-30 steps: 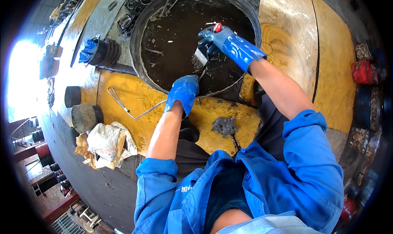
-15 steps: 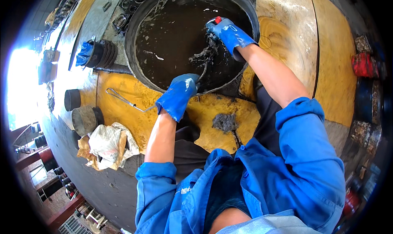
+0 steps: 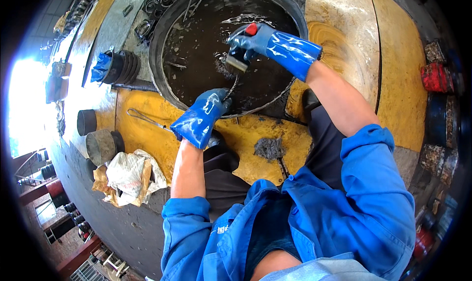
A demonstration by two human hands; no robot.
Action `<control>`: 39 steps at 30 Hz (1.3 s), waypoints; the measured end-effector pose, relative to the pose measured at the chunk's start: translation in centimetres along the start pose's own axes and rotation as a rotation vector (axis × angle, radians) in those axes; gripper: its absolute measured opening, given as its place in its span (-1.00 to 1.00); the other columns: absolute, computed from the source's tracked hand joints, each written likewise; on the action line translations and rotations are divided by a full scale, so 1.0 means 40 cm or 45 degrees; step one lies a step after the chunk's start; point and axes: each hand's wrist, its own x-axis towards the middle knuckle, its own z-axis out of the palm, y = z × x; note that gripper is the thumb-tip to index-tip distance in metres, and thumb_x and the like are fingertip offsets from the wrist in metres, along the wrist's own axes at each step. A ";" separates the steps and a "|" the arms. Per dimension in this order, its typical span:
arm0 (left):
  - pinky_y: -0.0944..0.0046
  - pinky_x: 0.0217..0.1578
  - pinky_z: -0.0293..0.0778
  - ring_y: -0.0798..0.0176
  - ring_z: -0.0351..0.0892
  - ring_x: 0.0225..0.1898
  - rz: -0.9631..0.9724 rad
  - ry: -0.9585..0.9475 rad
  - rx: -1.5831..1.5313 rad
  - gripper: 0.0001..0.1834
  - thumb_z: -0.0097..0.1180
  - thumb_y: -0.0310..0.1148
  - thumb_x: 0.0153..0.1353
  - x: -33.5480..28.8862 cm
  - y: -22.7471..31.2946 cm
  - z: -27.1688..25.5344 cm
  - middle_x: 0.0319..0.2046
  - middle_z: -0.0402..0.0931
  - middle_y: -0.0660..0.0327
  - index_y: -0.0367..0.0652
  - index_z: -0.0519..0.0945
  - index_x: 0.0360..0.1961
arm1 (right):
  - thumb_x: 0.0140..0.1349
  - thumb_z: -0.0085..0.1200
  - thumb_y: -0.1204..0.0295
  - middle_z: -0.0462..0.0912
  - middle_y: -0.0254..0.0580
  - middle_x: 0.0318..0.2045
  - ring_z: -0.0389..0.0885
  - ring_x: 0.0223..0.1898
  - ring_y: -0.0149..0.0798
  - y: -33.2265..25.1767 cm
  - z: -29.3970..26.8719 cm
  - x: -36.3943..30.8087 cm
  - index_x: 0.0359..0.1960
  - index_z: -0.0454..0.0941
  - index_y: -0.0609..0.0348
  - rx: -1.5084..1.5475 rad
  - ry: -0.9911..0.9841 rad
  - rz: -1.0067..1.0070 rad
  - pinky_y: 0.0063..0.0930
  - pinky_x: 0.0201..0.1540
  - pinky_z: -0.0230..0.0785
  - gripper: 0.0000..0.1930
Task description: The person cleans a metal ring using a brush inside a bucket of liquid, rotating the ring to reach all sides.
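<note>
My left hand, in a blue rubber glove, closes round the twisted wire handle of a brush at the tub's near rim. The handle's looped end sticks out to the left past my cuff. The brush's dark bristles are over the dark liquid, partly hidden. Above the liquid, my right hand, gloved alike, grips a dark part with a pale metal edge. Something red shows at the top of this grip; the part's exact kind is unclear. The round metal tub holds the liquid.
A second brush with a grey fuzzy head lies on the yellow board between my legs. Left are metal sleeves, a white-and-brown sack and a dark bucket with blue material. Dark rings lie beside the tub.
My right hand has moved left and slightly down, bringing the dark part's pale edge into view. My left hand has shifted slightly left and down. The bristles have shifted left.
</note>
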 end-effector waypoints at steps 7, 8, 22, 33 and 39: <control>0.11 -0.04 0.53 -0.04 0.66 -0.09 -0.093 -0.106 -0.128 -0.67 0.18 -0.30 0.27 0.028 0.001 -0.007 -0.15 0.66 -0.04 -0.12 0.63 0.04 | 0.28 0.21 0.14 0.78 -0.32 -0.24 0.71 -0.28 -0.39 0.116 -0.011 0.055 -0.04 0.71 -0.18 -0.231 0.117 -0.217 -0.40 -0.08 0.56 -0.74; 0.11 -0.04 0.53 -0.04 0.66 -0.09 -0.090 -0.107 -0.124 -0.67 0.18 -0.30 0.27 0.029 -0.007 0.000 -0.15 0.66 -0.04 -0.12 0.63 0.04 | 0.30 0.22 0.21 0.77 -0.34 -0.24 0.70 -0.29 -0.43 0.127 -0.014 0.058 -0.07 0.72 -0.10 -0.230 0.204 -0.173 -0.46 -0.10 0.56 -0.77; 0.05 -0.06 0.53 -0.11 0.64 -0.10 -0.068 0.175 -0.135 -0.70 0.10 -0.25 0.31 -0.013 -0.008 -0.016 -0.17 0.66 -0.04 -0.09 0.64 0.00 | 0.33 0.21 0.24 0.78 -0.33 -0.27 0.70 -0.32 -0.45 0.063 -0.015 0.032 -0.08 0.73 -0.04 -0.029 0.226 -0.057 -0.53 -0.18 0.57 -0.79; 0.02 -0.09 0.55 -0.16 0.64 -0.10 -0.210 0.387 -0.371 -0.73 0.11 -0.23 0.30 0.040 -0.041 -0.001 -0.18 0.67 -0.02 -0.04 0.65 -0.03 | 0.41 0.01 0.20 0.74 -0.19 -0.24 0.72 -0.40 -0.28 0.030 0.000 -0.076 -0.03 0.63 0.12 1.032 0.448 0.438 -0.37 -0.35 0.62 -0.69; 0.03 -0.14 0.55 -0.14 0.65 -0.17 -0.256 0.342 -0.266 -0.73 0.10 -0.25 0.32 0.046 -0.044 0.006 -0.24 0.67 -0.03 -0.08 0.64 -0.02 | 0.45 -0.05 0.16 0.76 -0.16 -0.17 0.73 -0.40 -0.20 0.071 0.059 -0.042 -0.01 0.59 0.01 1.418 0.234 0.548 -0.24 -0.38 0.59 -0.71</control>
